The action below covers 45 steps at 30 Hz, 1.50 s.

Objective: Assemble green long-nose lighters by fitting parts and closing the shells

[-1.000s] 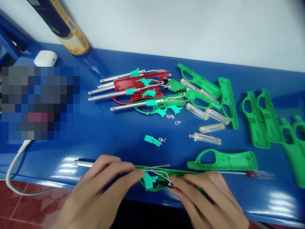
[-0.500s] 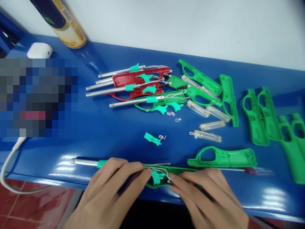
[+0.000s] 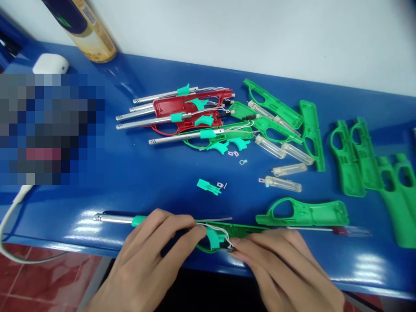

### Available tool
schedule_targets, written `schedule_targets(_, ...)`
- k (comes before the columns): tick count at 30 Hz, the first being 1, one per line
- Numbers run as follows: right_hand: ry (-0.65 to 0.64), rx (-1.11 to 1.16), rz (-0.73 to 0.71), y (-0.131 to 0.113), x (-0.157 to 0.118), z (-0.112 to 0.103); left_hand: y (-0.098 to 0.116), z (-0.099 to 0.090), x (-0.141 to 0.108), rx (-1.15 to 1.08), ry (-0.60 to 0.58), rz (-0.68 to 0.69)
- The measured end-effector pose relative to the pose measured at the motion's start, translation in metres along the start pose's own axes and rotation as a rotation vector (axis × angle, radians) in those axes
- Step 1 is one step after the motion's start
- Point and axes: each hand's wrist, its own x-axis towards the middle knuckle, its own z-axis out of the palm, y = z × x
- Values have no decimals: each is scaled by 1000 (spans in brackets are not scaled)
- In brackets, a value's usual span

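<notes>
Hands (image 3: 136, 264) at hollow green plastic shell (image 3: 250, 229), curved teal trigger (image 3: 214, 239), thin white wires (image 3: 227, 236)

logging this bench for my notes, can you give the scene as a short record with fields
left hand: over the green shell, fingertips by the teal trigger; exact grip hidden
right hand: fingertips at the black part, beside the white wires
metal tube: sticking out past the left hand
screwdriver: alongside a loose shell
back: red shells, green shells, clear tanks
far left: container, white case
surface: blue table
</notes>
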Motion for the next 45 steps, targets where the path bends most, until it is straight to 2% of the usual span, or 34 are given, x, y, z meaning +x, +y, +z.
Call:
schedule_targets(7,1,-8,-25,4,2,1,-1,3,5,-47,32,-5)
schedule_targets(22,33,3,57,1,4,5,2,6,14,-101,132,-11)
schedule_targets(29,29,5,46,1,3,2,2,7,12,-105,107,-5)
schedule_targets(35,-56,49,13,6,4,-1,1,6,11,-90,110,15)
schedule_targets(42,-68,40,31,5,7,-3,1,6,12,-50,104,9)
schedule_targets(45,-26,20,15,4,6,-2,2,5,11,-12,99,0)
